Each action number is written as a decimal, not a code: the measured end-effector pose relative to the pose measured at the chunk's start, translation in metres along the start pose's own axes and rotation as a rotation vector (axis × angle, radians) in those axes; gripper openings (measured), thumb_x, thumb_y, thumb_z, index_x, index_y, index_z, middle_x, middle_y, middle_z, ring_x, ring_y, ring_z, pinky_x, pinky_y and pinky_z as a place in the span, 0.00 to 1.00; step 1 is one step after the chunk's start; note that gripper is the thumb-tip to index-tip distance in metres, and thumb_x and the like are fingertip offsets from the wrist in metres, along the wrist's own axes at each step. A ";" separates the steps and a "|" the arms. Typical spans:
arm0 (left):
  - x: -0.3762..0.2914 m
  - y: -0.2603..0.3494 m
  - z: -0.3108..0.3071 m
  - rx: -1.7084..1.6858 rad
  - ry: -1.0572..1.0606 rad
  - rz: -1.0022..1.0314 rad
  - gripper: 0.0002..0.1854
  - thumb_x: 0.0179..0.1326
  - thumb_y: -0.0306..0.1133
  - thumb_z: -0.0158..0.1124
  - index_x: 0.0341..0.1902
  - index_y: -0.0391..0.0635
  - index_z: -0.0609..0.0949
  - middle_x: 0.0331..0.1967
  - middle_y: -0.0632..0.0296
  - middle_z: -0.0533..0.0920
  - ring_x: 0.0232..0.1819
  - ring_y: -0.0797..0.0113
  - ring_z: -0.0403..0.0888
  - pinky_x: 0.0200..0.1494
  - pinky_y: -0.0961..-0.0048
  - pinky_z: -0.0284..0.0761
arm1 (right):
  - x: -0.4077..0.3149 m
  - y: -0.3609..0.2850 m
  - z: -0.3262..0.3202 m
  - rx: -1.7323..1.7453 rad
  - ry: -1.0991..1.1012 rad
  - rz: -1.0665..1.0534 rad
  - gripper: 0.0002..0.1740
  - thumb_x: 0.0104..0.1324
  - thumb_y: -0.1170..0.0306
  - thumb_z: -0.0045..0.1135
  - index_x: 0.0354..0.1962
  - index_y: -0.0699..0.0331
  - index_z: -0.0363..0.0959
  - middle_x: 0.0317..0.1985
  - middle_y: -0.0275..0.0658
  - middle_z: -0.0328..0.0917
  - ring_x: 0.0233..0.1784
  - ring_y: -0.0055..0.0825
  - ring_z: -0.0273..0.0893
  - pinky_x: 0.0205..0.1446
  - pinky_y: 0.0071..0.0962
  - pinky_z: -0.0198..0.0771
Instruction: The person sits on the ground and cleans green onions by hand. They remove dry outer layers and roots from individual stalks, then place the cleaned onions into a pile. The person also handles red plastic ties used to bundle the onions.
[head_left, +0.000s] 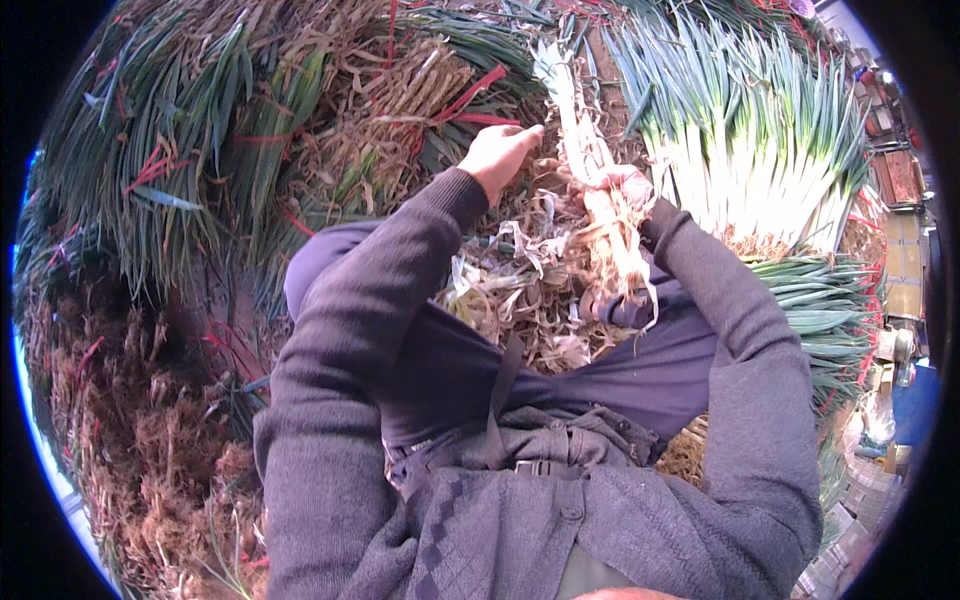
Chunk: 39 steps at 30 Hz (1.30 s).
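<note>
My right hand (628, 186) is closed around a few green onions (576, 142) with dry outer leaves still on the stalks. Their roots (619, 259) point down toward my lap, and the green tops point away from me. To the left of the stalks, my left hand (501, 159) hovers with curled fingers. Whether anything is pinched in its fingertips cannot be made out. Below both hands, between my legs, lies a heap of peeled dry leaves and skins (525, 300).
Cleaned green onions (735, 157) with white stalks lie in a wide row at right, above another green bundle (829, 307). Unpeeled bundles with red ties (157, 176) are piled at left. Brown root ends (172, 450) fill the lower left. Assorted goods line the far right edge.
</note>
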<state>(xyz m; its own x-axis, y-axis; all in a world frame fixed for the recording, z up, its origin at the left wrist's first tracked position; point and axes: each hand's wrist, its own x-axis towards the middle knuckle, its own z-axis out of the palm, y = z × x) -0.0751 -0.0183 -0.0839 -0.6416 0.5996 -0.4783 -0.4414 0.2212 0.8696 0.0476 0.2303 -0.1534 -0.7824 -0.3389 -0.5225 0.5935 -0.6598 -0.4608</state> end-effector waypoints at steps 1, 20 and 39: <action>0.002 -0.013 0.007 -0.186 -0.091 -0.061 0.19 0.70 0.46 0.64 0.54 0.45 0.81 0.44 0.65 0.83 0.40 0.74 0.82 0.43 0.74 0.76 | -0.008 0.014 0.012 -0.096 0.040 -0.014 0.13 0.65 0.79 0.53 0.44 0.79 0.78 0.40 0.52 0.85 0.42 0.39 0.86 0.50 0.38 0.84; -0.017 0.019 -0.012 -0.806 0.002 0.211 0.11 0.76 0.41 0.51 0.48 0.46 0.74 0.31 0.66 0.75 0.26 0.73 0.70 0.28 0.75 0.70 | 0.035 -0.015 -0.046 -0.828 0.619 -0.371 0.18 0.56 0.74 0.69 0.44 0.71 0.79 0.35 0.42 0.85 0.37 0.29 0.84 0.43 0.30 0.79; -0.015 0.020 0.023 -0.381 0.101 0.423 0.15 0.70 0.37 0.65 0.53 0.39 0.81 0.43 0.66 0.83 0.42 0.78 0.77 0.47 0.76 0.75 | 0.031 -0.049 0.172 -0.223 0.394 -0.725 0.13 0.66 0.67 0.64 0.46 0.66 0.81 0.35 0.33 0.82 0.37 0.22 0.77 0.44 0.26 0.75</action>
<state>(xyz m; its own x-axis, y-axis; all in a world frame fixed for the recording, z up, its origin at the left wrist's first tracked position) -0.0598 -0.0053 -0.0565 -0.8598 0.4955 -0.1238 -0.3160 -0.3258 0.8911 -0.0379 0.1371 -0.0235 -0.8851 0.4010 -0.2363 0.0274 -0.4619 -0.8865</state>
